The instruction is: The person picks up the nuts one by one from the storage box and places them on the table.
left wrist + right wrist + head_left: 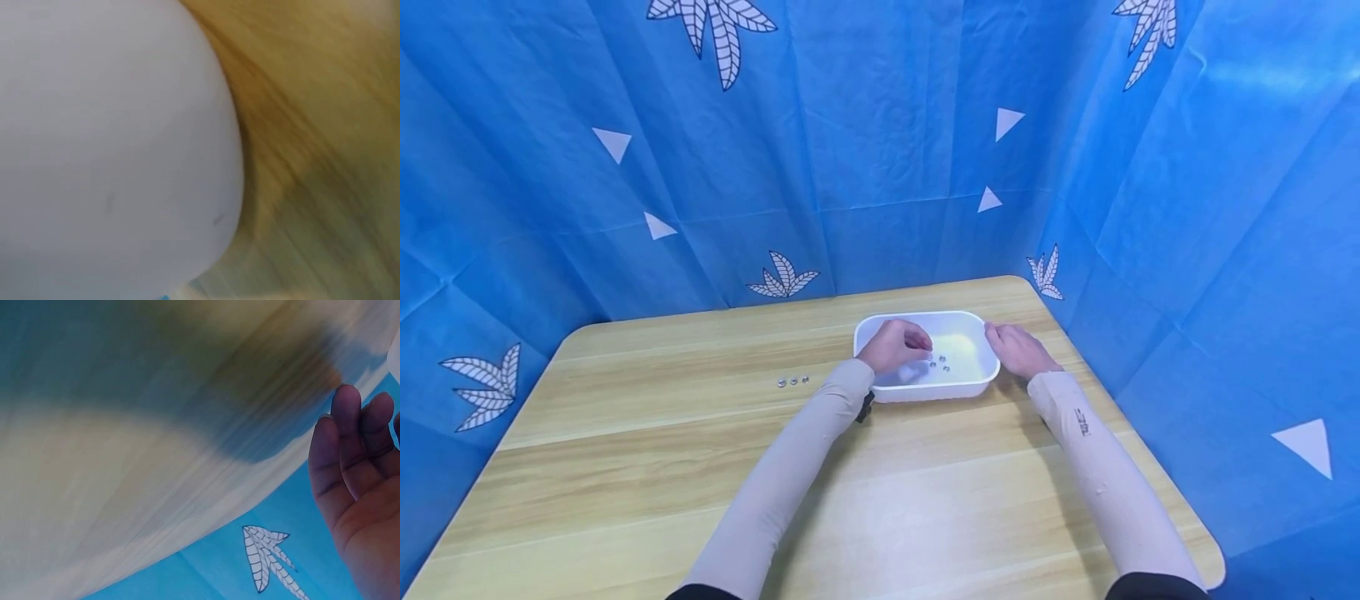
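In the head view, a white rectangular basin [928, 392] with rounded corners stands at the right rear of the table. My left hand [895, 346] reaches over its left side, fingers bent down and fingertips close together; whether they pinch something is too small to tell. Just beside those fingertips, several small shiny metal pieces [943, 359] lie on the basin floor. My right hand [1017, 348] holds the basin's right rim; in the right wrist view its outer fingers [325, 462] curve loosely outside. The left wrist view shows mostly the basin's outer wall [119, 137].
Three more small metal pieces [793, 381] lie in a row on the wooden table [647, 450], left of the basin. A blue patterned curtain [880, 158] hangs behind and to the right of the table, close to its right edge.
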Demonstrator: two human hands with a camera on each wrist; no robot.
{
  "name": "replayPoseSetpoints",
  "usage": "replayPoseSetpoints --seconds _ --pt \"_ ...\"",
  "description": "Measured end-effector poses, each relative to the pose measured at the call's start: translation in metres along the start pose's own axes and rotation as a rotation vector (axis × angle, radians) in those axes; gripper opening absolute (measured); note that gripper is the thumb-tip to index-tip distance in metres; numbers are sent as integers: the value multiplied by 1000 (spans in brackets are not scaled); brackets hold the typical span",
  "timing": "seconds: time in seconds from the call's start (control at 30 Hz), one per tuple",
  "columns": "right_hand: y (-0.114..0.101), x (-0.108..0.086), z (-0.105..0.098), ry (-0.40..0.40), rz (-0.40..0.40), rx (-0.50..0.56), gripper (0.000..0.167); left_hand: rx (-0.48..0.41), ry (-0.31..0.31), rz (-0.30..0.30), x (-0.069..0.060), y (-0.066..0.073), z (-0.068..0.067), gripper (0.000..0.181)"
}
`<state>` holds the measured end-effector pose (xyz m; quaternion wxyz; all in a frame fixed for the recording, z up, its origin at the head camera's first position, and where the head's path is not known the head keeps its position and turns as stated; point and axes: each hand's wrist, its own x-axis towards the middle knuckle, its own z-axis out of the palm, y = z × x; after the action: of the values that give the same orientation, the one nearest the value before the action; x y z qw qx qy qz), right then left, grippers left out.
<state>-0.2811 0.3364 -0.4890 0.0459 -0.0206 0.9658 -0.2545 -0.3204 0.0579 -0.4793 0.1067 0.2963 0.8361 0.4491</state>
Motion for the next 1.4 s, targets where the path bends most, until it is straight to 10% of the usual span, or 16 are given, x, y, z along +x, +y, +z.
replayPoseSetpoints --seconds 1.4 --pt "-5 -3 -1 -18 12 -30 76 -209 105 104 -22 8 -17 34"
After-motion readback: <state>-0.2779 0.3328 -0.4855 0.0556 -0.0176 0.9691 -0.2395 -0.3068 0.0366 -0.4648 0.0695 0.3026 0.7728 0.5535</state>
